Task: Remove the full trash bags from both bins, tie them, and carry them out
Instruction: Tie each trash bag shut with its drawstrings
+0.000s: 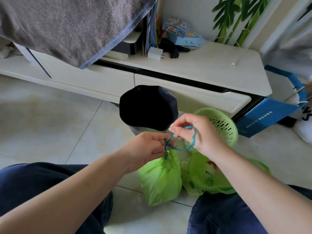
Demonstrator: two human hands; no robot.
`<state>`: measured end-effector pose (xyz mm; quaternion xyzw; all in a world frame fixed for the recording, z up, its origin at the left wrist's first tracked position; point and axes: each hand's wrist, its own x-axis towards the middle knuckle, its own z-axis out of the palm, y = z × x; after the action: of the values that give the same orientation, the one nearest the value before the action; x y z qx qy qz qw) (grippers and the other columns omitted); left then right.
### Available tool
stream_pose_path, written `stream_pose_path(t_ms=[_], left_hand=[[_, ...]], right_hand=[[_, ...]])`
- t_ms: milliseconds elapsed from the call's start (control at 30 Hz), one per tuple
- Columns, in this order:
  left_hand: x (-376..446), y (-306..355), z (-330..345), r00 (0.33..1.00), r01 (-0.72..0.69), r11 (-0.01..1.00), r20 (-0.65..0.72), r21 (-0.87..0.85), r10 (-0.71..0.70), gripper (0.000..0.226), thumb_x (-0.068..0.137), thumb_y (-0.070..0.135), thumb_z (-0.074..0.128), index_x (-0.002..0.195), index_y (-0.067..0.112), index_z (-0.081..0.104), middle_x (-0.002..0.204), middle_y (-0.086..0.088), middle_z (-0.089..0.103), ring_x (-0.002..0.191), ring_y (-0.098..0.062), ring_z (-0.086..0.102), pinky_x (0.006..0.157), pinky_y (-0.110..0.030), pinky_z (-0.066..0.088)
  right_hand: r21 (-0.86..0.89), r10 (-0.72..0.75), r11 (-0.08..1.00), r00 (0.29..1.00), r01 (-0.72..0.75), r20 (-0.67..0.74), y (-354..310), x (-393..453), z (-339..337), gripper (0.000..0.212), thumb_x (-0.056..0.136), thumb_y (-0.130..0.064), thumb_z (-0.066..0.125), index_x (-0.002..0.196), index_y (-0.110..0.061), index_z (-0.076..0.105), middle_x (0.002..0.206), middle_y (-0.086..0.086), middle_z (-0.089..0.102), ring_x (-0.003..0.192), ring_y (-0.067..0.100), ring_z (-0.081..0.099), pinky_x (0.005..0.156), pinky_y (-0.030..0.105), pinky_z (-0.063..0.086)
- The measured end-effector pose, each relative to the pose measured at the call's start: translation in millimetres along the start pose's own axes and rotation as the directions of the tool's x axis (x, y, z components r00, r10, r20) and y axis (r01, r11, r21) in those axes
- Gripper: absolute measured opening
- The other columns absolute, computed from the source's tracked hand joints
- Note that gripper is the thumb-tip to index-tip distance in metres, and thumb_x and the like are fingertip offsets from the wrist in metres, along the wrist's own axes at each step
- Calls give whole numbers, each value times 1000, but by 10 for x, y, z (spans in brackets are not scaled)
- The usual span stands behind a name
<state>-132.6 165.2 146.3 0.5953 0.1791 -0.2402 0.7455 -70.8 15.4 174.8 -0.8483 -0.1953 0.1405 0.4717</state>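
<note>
A full light-green trash bag [160,179] hangs just above the tiled floor between my knees, its neck gathered by a teal drawstring [182,146]. My left hand [148,149] pinches the drawstring at the bag's neck. My right hand [194,130] holds a loop of the same string, slightly higher and to the right. A second green bag [202,176] lies open on the floor under my right forearm, with trash showing inside. A bin lined with a black bag [148,107] stands behind my hands. A green perforated bin [221,124] tilts to its right.
A cream TV cabinet [211,70] runs along the back, holding boxes and plug adapters. A grey towel [67,26] hangs over its left part. A blue box [266,115] lies at the right. My knees in dark jeans [42,186] flank the bags.
</note>
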Motion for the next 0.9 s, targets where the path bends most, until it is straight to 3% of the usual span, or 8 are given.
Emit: stream_pose_path(t_ms=[100, 167, 267, 333, 400, 567, 733, 900], left_hand=[[36, -79, -42, 998, -45, 986, -44, 158, 53, 43, 86, -14, 42, 120, 7, 57, 108, -11, 68, 83, -2, 68, 72, -15, 56], [65, -145, -81, 989, -100, 931, -70, 351, 133, 43, 84, -9, 51, 123, 7, 57, 104, -11, 69, 81, -4, 68, 75, -20, 56], [72, -211, -114, 952, -171, 581, -19, 796, 306, 44, 82, 11, 63, 124, 22, 58, 98, 1, 71, 87, -8, 63, 83, -20, 47], [35, -203, -109, 934, -163, 409, 7, 898, 358, 37, 83, 23, 64, 119, 27, 60, 92, 6, 68, 85, -9, 59, 77, -22, 44], [21, -178, -134, 919, -138, 332, -4, 933, 394, 30, 84, 31, 63, 113, 27, 61, 92, 6, 66, 87, -13, 59, 75, -27, 45], [18, -155, -288, 936, -87, 326, -35, 941, 350, 21, 82, 34, 64, 101, 25, 65, 88, 7, 69, 87, -15, 62, 76, -31, 49], [-17, -171, -381, 937, -71, 340, -54, 938, 344, 24, 79, 35, 68, 101, 24, 67, 86, 8, 64, 87, -13, 60, 75, -27, 48], [-66, -120, -454, 914, -93, 355, -62, 930, 400, 19, 77, 37, 70, 89, 22, 66, 80, 9, 61, 80, -13, 59, 73, -30, 50]], right_hand=[[319, 149, 938, 989, -137, -13, -41, 23, -57, 16, 80, -10, 69, 68, -20, 66, 61, -4, 65, 56, 5, 61, 59, 18, 52], [473, 244, 857, 969, -205, -22, -44, 33, -75, 16, 81, -7, 67, 69, -17, 65, 59, -6, 66, 55, 3, 62, 57, 16, 52], [523, 295, 811, 955, -262, 21, -52, 14, -103, 14, 83, -7, 66, 72, -15, 65, 58, -10, 67, 58, 2, 64, 57, 14, 51], [485, 307, 819, 948, -306, 79, -39, -8, -97, 14, 84, -8, 65, 73, -16, 65, 58, -10, 66, 57, 2, 62, 59, 15, 52], [460, 330, 816, 935, -351, 127, -36, -23, -95, 12, 87, -10, 61, 77, -16, 65, 65, -7, 66, 56, 2, 63, 59, 17, 54], [441, 416, 772, 889, -457, 191, -38, -38, -100, 19, 95, -9, 43, 86, -16, 58, 57, -5, 56, 59, 12, 67, 51, 20, 54], [383, 457, 802, 883, -459, 102, 8, -16, -119, 17, 95, -16, 43, 85, -22, 56, 47, -10, 41, 49, 10, 46, 53, 22, 37], [401, 455, 804, 889, -439, 60, 43, 17, -136, 18, 94, -17, 45, 82, -22, 57, 45, -12, 39, 46, 8, 42, 54, 23, 32]])
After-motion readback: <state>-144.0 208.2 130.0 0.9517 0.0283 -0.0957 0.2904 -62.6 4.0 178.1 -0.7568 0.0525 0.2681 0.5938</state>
